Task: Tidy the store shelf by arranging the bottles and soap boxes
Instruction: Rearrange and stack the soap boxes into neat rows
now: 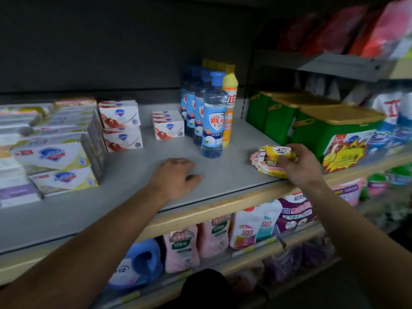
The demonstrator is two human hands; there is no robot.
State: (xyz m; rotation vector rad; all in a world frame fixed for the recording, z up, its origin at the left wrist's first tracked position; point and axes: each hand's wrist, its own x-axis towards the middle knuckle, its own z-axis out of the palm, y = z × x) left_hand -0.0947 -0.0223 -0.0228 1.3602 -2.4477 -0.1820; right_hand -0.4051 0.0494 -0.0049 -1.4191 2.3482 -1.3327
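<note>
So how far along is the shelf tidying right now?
Partly done. The blue-capped bottles already stand in a neat row beside the yellow bottles. In hand: the right hand grips a yellow-and-pink packet at the shelf's front edge; the left hand rests on the shelf. Left: the loose red-and-white soap boxes between stacks and bottles.

"ELO" on yellow pack [274, 157]; "1" on front clear bottle [212, 121].

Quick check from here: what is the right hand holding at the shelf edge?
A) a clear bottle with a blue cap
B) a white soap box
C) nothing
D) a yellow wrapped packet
D: the right hand has its fingers curled round a yellow wrapped packet at the front of the shelf, beside the green tubs.
</note>
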